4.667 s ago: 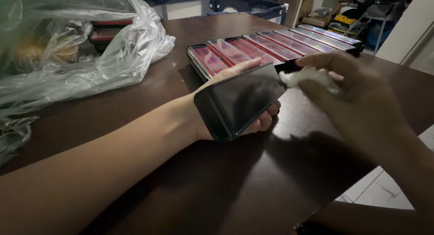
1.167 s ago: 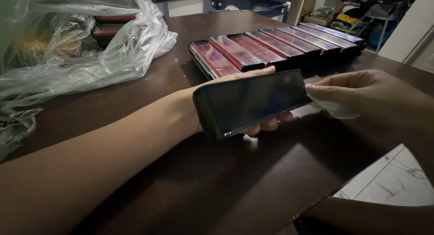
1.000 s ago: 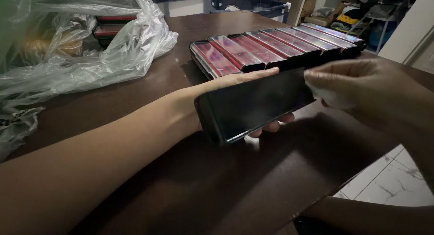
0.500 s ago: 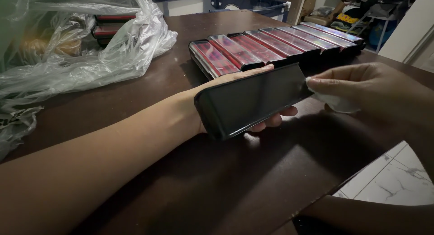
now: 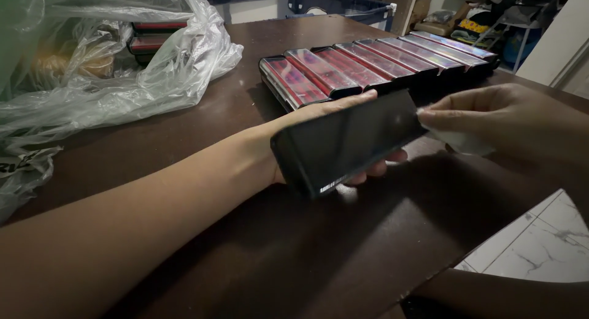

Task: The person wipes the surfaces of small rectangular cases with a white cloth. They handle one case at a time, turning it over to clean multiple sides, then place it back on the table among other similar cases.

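- At frame centre, the left hand point(image 5: 343, 119) cradles a glossy black rectangular phone point(image 5: 346, 141), fingers curled under it.
- At right, the right hand point(image 5: 503, 119) pinches a crumpled white wipe point(image 5: 460, 141) against the phone's end.
- Behind, shiny red boxes point(image 5: 368, 64) line the dark wooden table point(image 5: 276, 251); a crinkled clear plastic bag point(image 5: 110, 67) sits upper left.

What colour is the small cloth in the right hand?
White. The cloth, pinched in the right hand, shows in the head view.

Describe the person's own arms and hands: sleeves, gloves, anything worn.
Both are bare. The left hand and its long forearm show no sleeve, glove, watch or bracelet. The right hand wears no glove, and no ring shows on its fingers; its wrist is dim.
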